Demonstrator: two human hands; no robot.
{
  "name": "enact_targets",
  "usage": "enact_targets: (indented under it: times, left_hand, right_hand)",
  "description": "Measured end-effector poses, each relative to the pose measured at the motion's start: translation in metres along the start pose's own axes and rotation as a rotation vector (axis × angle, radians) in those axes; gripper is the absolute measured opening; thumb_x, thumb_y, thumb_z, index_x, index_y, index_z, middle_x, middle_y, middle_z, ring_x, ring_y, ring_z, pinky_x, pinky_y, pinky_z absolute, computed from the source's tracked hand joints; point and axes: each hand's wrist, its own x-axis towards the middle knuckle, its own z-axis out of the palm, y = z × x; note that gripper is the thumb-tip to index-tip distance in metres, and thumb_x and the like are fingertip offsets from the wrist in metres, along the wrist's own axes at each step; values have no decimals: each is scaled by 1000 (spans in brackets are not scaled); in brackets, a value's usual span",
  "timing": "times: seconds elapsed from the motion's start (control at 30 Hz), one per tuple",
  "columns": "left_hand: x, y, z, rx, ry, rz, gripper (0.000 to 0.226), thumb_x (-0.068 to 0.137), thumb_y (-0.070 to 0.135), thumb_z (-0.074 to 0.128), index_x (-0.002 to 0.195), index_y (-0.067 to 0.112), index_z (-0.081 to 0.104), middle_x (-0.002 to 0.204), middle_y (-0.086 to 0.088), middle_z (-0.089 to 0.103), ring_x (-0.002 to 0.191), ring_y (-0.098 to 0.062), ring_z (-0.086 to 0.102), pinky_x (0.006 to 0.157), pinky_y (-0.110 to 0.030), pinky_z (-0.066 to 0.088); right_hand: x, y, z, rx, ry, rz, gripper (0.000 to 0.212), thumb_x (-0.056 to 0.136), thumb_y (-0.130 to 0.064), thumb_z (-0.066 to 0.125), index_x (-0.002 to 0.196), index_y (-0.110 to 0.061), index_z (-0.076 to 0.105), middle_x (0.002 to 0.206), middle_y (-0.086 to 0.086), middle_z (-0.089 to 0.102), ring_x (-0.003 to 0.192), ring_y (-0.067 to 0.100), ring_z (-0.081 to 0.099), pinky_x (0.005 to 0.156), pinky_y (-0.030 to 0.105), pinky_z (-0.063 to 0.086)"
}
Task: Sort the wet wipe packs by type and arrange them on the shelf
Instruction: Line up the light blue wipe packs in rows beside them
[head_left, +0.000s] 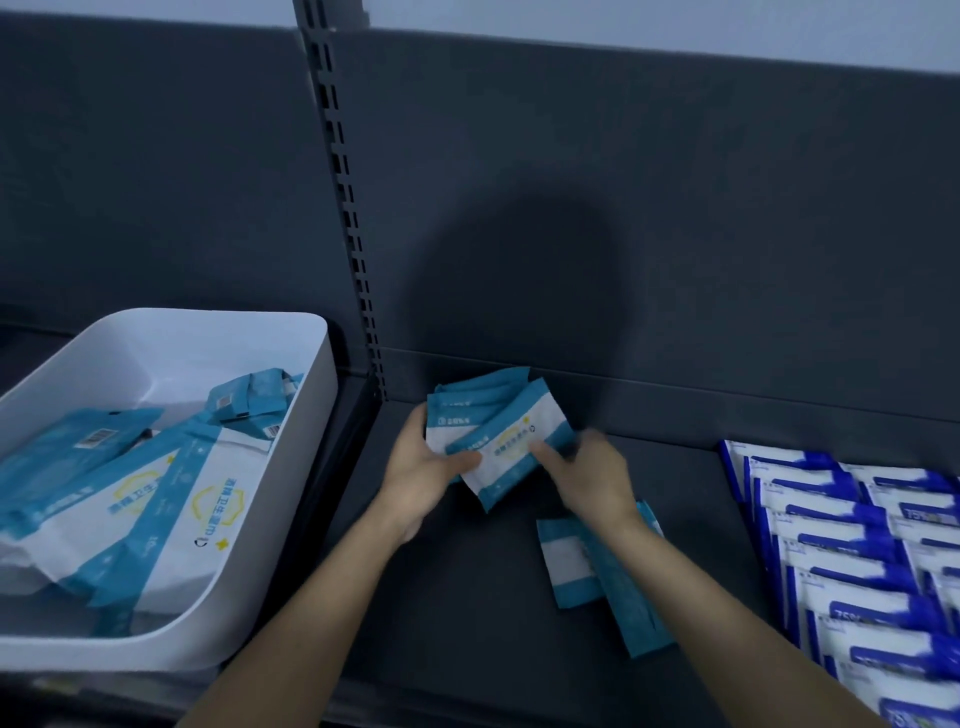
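Observation:
Near the back of the dark shelf (467, 613), my left hand (423, 467) grips a small fanned stack of teal-and-white wipe packs (493, 426), thumb across the front one. My right hand (592, 475) pinches the right side of the front pack, its fingers blurred. Two more teal packs (592, 577) lie flat on the shelf under my right wrist, partly hidden by my forearm. A white bin (291, 519) on the left holds several teal packs (171, 514), large and small. Rows of blue-and-white packs (852, 545) stand overlapped along the shelf's right side.
A slotted metal upright (348, 218) divides the dark back panel (649, 234) above the shelf. Bare shelf surface lies between the bin and the blue-and-white rows, in front of my hands.

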Motion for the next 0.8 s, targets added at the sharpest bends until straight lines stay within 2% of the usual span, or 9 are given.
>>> enact_targets:
  times: [0.07,0.17,0.27,0.33,0.4,0.53,0.63,0.73,0.8]
  left_hand:
    - [2,1,-6,31,-32,15,60,76,-19,66,111,28,53,106,6,68,94,-5,67,74,-18,54]
    - [6,-2,-8,104,-96,29,62,77,-22,62,112,29,55,105,8,68,96,-6,65,77,-18,53]
    - [8,-5,-9,129,-113,42,58,79,-21,61,118,21,55,110,3,67,100,-7,65,82,-20,52]
    - [11,-6,-12,149,-82,65,54,81,-20,60,122,14,55,109,4,67,97,-2,65,82,-17,52]
    - [14,-4,-14,165,-57,89,53,81,-20,59,125,9,52,108,5,65,93,3,65,81,-15,51]
    - [21,-4,-16,175,-15,73,65,77,-15,69,131,14,47,110,8,63,91,9,63,78,-12,50]
    - [20,-13,-20,196,-32,17,74,73,-10,75,133,18,41,115,3,62,99,0,63,81,-18,52]
    - [20,-17,-18,287,-71,1,72,75,-5,76,130,22,39,117,3,59,105,-6,59,83,-18,51]
    - [23,-18,-17,334,-20,31,60,78,-5,72,119,29,44,114,2,60,105,-11,60,85,-21,51]
  right_hand:
    - [9,2,-10,57,-20,-98,92,73,-38,80,145,-11,30,138,6,48,126,21,49,102,34,44]
    - [19,-4,-11,306,-247,-118,114,67,-18,86,152,-22,10,140,-8,39,127,12,46,104,27,41]
    - [26,-9,-2,448,-321,-123,90,66,-4,85,139,-20,36,128,-1,57,108,8,60,89,23,51]
    - [30,-11,4,435,-245,-182,67,66,-1,84,120,-21,51,113,-1,64,100,9,63,83,21,52]
    - [31,-12,11,430,-159,-248,53,69,-1,82,107,-24,54,106,-3,64,95,9,64,79,20,54]
    - [34,-4,21,330,-119,-307,50,73,-9,81,112,-21,51,111,-1,60,101,10,60,89,27,52]
    - [28,4,27,317,-197,-263,65,73,-8,81,125,-20,44,114,-8,58,104,5,57,93,21,48]
    - [25,4,35,289,-188,-253,68,73,-6,80,124,-25,39,103,-20,54,92,-6,55,78,4,45]
    - [26,-1,37,262,-124,-253,60,73,-8,80,116,-22,41,97,-19,53,88,-2,54,77,10,47]
